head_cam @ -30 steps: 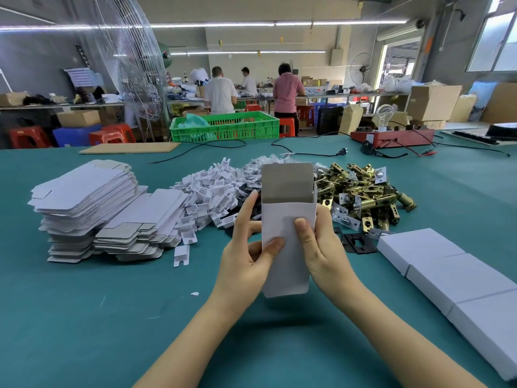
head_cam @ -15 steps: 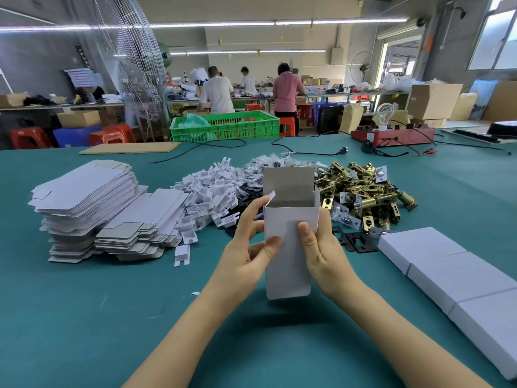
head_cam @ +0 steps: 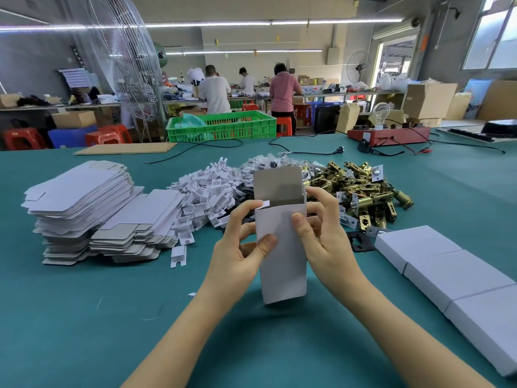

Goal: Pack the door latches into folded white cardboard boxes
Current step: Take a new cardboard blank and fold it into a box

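I hold a white cardboard box (head_cam: 282,264) upright above the green table, its top flap standing open and showing a grey inside. My left hand (head_cam: 237,247) grips its left edge with the thumb on the front, a finger at the small side flap. My right hand (head_cam: 321,236) grips the right edge, thumb on the front, fingers behind. A heap of brass door latches (head_cam: 361,191) lies just beyond my right hand. Closed white boxes (head_cam: 458,278) lie in a row at the right.
Stacks of flat box blanks (head_cam: 81,208) stand at the left, and a heap of white card inserts (head_cam: 207,191) lies behind the box. Black plates (head_cam: 359,242) sit by the latches. At the far table edge are a green crate (head_cam: 223,126), a red device (head_cam: 389,134) and cables.
The box has opened out from flat to a squarer tube and sits slightly lower. My left fingers have moved up to the small side flap at the top.
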Demonstrator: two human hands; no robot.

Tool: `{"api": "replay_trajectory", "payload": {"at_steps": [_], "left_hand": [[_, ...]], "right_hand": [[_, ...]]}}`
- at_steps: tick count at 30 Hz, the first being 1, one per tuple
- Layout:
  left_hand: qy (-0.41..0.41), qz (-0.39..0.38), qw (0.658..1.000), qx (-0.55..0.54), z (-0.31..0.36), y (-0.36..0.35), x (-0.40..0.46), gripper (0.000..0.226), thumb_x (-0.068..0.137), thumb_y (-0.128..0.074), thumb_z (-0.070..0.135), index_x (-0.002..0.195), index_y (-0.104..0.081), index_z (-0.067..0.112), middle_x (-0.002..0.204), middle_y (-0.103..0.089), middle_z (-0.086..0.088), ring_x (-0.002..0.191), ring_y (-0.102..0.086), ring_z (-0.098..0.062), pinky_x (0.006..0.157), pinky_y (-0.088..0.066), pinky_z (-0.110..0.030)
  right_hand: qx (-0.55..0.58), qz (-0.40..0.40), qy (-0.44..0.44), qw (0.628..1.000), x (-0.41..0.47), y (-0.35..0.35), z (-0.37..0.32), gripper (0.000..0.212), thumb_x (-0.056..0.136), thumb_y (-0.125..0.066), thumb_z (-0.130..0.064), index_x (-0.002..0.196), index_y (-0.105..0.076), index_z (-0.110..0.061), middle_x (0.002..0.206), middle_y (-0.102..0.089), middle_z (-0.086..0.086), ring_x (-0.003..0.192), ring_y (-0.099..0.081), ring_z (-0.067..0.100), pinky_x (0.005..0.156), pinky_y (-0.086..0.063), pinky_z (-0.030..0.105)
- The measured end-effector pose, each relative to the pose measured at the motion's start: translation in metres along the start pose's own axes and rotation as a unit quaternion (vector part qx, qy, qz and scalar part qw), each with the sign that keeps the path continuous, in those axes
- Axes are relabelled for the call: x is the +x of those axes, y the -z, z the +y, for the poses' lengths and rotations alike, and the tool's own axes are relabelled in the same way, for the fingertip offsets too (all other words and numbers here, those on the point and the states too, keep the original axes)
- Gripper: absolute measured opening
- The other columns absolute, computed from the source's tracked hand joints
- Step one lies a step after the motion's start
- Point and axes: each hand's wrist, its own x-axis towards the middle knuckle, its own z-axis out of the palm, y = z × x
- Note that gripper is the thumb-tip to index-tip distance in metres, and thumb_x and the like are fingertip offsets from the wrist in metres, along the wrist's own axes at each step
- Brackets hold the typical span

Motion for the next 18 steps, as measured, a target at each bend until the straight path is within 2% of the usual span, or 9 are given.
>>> {"api": "replay_trajectory", "payload": {"at_steps": [3, 4, 8, 11, 12, 15, 18], "left_hand": [[0.003, 0.0, 1.0, -0.006, 0.001, 0.0, -0.002, 0.043, 0.084, -0.067, 0.032, 0.115, -0.049, 0.056, 0.109, -0.072, 0.007, 0.081, -0.072, -0.015, 0.071, -0.054, -0.02], [0.004, 0.002, 1.0, -0.006, 0.002, 0.0, -0.002, 0.044, 0.084, -0.067, 0.03, 0.114, -0.049, 0.056, 0.109, -0.072, 0.007, 0.08, -0.072, -0.015, 0.071, -0.054, -0.021], [0.007, 0.003, 1.0, -0.002, 0.004, 0.0, -0.001, 0.047, 0.088, -0.067, 0.023, 0.111, -0.049, 0.059, 0.107, -0.072, 0.006, 0.079, -0.072, -0.015, 0.073, -0.055, -0.022], [0.006, -0.011, 1.0, -0.002, 0.005, -0.001, -0.001, 0.044, 0.083, -0.066, 0.034, 0.113, -0.048, 0.06, 0.107, -0.072, 0.008, 0.08, -0.072, -0.017, 0.076, -0.057, -0.025], [0.005, -0.016, 1.0, -0.002, 0.005, -0.002, -0.002, 0.044, 0.082, -0.066, 0.035, 0.114, -0.048, 0.059, 0.108, -0.072, 0.009, 0.081, -0.072, -0.018, 0.078, -0.058, -0.028], [0.006, -0.018, 1.0, -0.001, 0.004, -0.002, -0.001, 0.044, 0.081, -0.066, 0.037, 0.115, -0.048, 0.059, 0.107, -0.072, 0.01, 0.084, -0.073, -0.016, 0.08, -0.058, -0.032], [0.006, -0.015, 1.0, -0.001, 0.004, -0.001, 0.0, 0.044, 0.081, -0.066, 0.037, 0.114, -0.048, 0.061, 0.105, -0.072, 0.012, 0.083, -0.073, -0.013, 0.077, -0.058, -0.027]], "right_hand": [[0.009, 0.004, 0.008, 1.0, 0.0, 0.001, -0.005, 0.03, 0.093, -0.047, -0.046, 0.12, -0.038, -0.053, 0.107, -0.062, -0.01, 0.09, -0.063, 0.013, 0.075, -0.052, 0.03], [0.011, 0.007, 0.012, 1.0, 0.0, 0.001, -0.005, 0.028, 0.093, -0.048, -0.044, 0.12, -0.041, -0.052, 0.106, -0.062, -0.011, 0.089, -0.063, 0.013, 0.075, -0.052, 0.029], [0.0, 0.013, 0.03, 0.999, -0.001, 0.002, -0.005, 0.022, 0.094, -0.05, -0.036, 0.113, -0.05, -0.045, 0.098, -0.061, -0.021, 0.077, -0.06, 0.008, 0.065, -0.045, 0.014], [0.013, 0.021, 0.021, 0.999, 0.0, 0.004, -0.006, 0.012, 0.095, -0.051, -0.036, 0.107, -0.054, -0.039, 0.081, -0.061, -0.015, 0.066, -0.054, 0.004, 0.057, -0.039, 0.012], [0.024, 0.028, 0.015, 0.999, 0.001, 0.005, -0.007, 0.01, 0.095, -0.051, -0.037, 0.104, -0.055, -0.036, 0.082, -0.061, -0.015, 0.067, -0.054, 0.002, 0.057, -0.039, 0.012], [0.1, 0.039, -0.019, 0.994, 0.005, 0.006, -0.012, 0.011, 0.088, -0.055, -0.038, 0.095, -0.06, -0.031, 0.1, -0.064, -0.026, 0.076, -0.06, 0.0, 0.066, -0.046, 0.012], [0.151, 0.023, -0.029, 0.988, 0.006, 0.006, -0.015, 0.003, 0.085, -0.059, -0.034, 0.086, -0.062, -0.032, 0.115, -0.063, -0.026, 0.086, -0.065, -0.002, 0.073, -0.05, 0.014]]}}
